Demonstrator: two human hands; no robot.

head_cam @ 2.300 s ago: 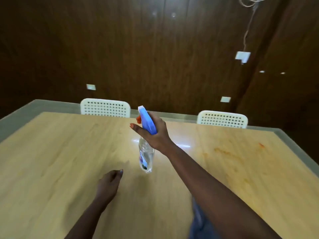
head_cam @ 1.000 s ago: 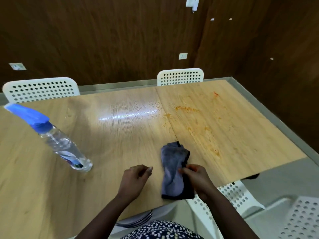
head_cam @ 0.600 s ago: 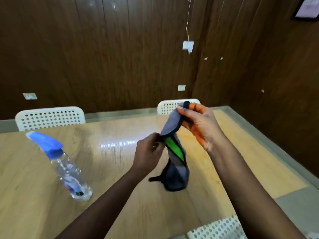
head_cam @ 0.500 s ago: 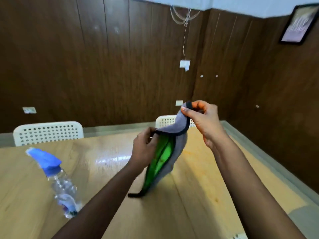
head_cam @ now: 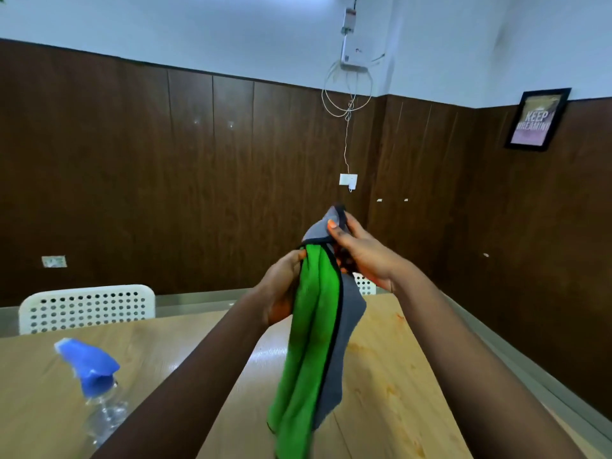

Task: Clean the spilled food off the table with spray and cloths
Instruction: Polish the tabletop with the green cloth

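Note:
Both hands hold cloths up in the air above the wooden table (head_cam: 39, 385). My right hand (head_cam: 359, 250) pinches the top corner of a grey cloth (head_cam: 347, 326). My left hand (head_cam: 283, 289) grips the upper edge of a green cloth (head_cam: 308, 342) that hangs down beside the grey one, the two touching. A clear spray bottle (head_cam: 102, 409) with a blue trigger head stands on the table at the left, apart from both hands. Orange food smears (head_cam: 390, 389) mark the table's right half.
A white perforated chair (head_cam: 86, 309) stands behind the table at the left; another chair back (head_cam: 364, 284) peeks out behind my hands. Dark wood panelling forms the wall. The table's right edge (head_cam: 516, 369) runs diagonally with a grey border.
The spray bottle was set down on the left. My hands picked the folded cloths off the table, raised them and spread them, so the green cloth now hangs free beside the grey one.

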